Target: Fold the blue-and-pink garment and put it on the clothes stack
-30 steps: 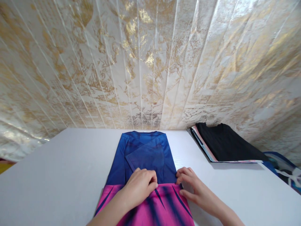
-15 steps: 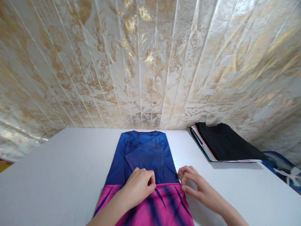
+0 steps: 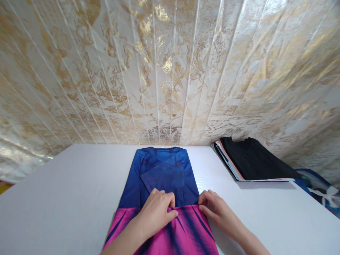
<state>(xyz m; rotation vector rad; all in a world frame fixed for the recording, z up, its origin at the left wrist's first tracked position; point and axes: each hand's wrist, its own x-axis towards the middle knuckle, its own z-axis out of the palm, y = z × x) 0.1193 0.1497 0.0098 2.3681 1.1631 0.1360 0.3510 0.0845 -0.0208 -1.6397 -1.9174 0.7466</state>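
A shirt (image 3: 162,179) lies lengthwise before me, its collar at the far end. The far part is navy blue with a sleeve folded across it. Its near part is a pink layer with dark streaks, whose straight edge crosses the blue. At the middle of that edge, my left hand (image 3: 158,210) is closed on the fabric with curled fingers, hiding part of the edge. At the right end of the same edge, my right hand (image 3: 219,212) pinches the corner between thumb and fingers.
On the white table (image 3: 66,198), a stack of folded clothes with a black shirt (image 3: 255,159) on top sits at the back right. Beside it, at the right edge, lies a blue-trimmed clear bag (image 3: 318,187). A gold-patterned curtain (image 3: 159,71) hangs behind.
My right hand has moved slightly left and closed its pinch on the pink edge's right corner, which has shifted inward. The left hand stays nearly in place.
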